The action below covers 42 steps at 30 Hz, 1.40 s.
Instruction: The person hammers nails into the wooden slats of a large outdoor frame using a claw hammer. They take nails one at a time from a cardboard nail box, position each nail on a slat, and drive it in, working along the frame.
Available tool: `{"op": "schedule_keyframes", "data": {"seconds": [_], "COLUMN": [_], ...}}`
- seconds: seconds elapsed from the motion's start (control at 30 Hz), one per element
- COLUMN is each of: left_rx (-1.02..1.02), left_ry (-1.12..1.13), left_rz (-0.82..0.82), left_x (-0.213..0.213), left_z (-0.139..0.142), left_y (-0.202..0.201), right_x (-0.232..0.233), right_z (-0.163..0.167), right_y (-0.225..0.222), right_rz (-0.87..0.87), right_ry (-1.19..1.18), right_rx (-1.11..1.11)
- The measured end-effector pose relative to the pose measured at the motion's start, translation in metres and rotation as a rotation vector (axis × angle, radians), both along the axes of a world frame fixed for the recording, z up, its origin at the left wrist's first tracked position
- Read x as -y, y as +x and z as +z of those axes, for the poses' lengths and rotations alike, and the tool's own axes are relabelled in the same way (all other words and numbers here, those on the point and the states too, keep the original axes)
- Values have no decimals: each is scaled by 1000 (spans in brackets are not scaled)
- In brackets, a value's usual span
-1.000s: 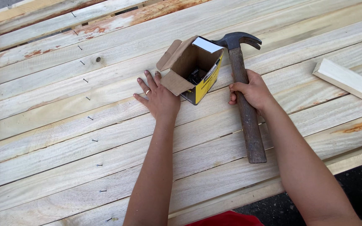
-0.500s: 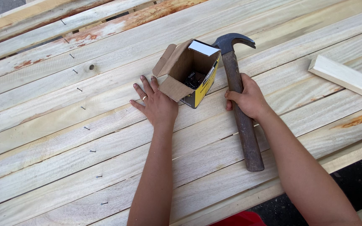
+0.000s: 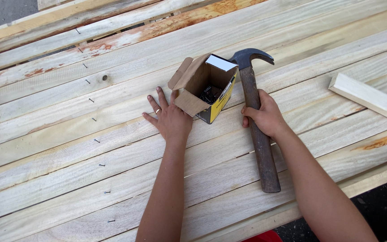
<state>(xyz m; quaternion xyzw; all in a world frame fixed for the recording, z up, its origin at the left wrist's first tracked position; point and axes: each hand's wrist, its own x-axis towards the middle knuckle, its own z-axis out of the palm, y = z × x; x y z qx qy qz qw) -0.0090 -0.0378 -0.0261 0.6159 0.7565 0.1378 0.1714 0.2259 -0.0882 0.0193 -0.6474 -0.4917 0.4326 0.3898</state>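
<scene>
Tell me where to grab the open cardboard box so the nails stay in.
Probably take the cardboard box across its two side walls, from above. Its open top tilts toward the left hand, flaps splayed, so lifting by a flap would likely tip it.

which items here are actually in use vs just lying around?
In use:
- claw hammer, gripped by the right hand
- open cardboard nail box, by the left hand
- planks with nails

Lying about:
- loose wood offcut, far right
</scene>
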Motion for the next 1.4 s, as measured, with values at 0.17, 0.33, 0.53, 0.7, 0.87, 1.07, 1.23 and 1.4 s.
{"op": "schedule_keyframes", "data": {"seconds": [0.17,0.33,0.53,0.7,0.87,1.07,1.23,1.4], "left_rx": [-40,-40,152,329,286,243,554,1007], "left_ry": [18,11,208,297,350,323,485,742], "left_rz": [11,27,-42,-271,-300,-332,-187,3], "left_x": [2,-2,4,31,34,29,24,24], "left_z": [1,-4,-9,-12,-13,-18,-19,-1], "left_y": [-2,-2,-11,-16,-12,-12,-20,-30], "right_x": [-2,-9,-11,-19,-26,-29,-33,-34], "right_z": [-5,-11,-11,-10,-20,-24,-16,-11], "right_y": [3,11,15,24,32,35,30,25], "right_rz": [-7,14,86,169,183,173,202,206], "right_ry": [-42,-67,-83,-97,-97,-144,-141,-155], "right_rx": [-58,-249,-122,-187,-347,-328,-271,-237]}}
